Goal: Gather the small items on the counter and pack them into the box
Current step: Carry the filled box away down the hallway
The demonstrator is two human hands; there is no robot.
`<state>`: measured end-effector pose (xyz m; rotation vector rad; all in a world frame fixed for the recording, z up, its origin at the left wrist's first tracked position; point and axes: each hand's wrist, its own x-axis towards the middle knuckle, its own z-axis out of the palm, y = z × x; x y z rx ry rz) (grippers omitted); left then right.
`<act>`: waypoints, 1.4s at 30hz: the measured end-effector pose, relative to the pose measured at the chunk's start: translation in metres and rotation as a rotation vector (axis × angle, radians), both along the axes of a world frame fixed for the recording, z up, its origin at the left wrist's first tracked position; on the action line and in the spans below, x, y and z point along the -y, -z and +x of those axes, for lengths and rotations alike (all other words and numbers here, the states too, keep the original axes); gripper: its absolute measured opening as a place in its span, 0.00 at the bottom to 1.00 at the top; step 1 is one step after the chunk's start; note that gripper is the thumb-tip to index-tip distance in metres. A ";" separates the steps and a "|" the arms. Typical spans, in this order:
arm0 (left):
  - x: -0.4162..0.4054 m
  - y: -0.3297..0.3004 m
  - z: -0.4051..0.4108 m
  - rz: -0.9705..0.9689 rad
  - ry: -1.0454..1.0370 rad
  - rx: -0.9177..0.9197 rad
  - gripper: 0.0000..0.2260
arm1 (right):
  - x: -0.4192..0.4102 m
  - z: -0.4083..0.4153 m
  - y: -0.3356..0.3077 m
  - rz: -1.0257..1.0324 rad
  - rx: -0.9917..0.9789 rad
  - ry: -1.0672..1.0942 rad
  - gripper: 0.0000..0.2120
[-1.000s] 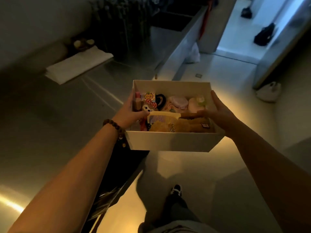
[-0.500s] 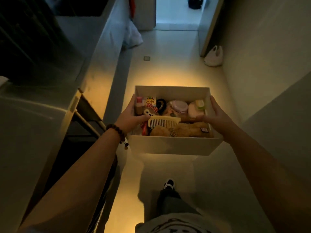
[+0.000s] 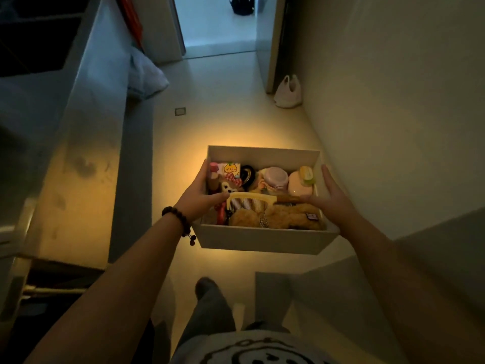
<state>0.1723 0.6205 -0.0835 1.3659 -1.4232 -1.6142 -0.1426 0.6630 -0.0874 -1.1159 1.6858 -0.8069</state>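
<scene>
A person carries a packed box [image 3: 265, 239] above the floor of a dim passage, counter [image 3: 52, 143] off to the box's left. The left hand [image 3: 200, 197] grips the box's left wall, thumb hooked inside; a comb [image 3: 250, 202] lies crosswise among the contents; the right hand [image 3: 332, 199] clasps the right wall, thumb over the rim. The box's long axis runs hand to hand, neither nearer.

Dim interior. Warm yellow pool of light on the floor [image 3: 168, 143] ahead, brightest around the box [image 3: 265, 240] and its contents. Cool bluish daylight through the far doorway [image 3: 217, 22]. Left bench [image 3: 39, 122] and right wall [image 3: 393, 101] in murky shadow. Wide-angle bending at the edges; forearms stretched. Soft, noisy detail in dark areas.
</scene>
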 end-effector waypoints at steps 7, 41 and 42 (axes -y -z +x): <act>0.147 0.014 -0.024 -0.014 0.164 0.065 0.40 | 0.097 -0.011 0.025 0.018 -0.032 0.166 0.50; 0.464 0.057 -0.389 -0.060 1.079 0.111 0.43 | 0.210 -0.169 0.052 0.014 0.051 1.121 0.45; 0.466 0.061 -0.399 -0.065 1.101 0.116 0.43 | 0.210 -0.173 0.057 0.026 0.055 1.142 0.44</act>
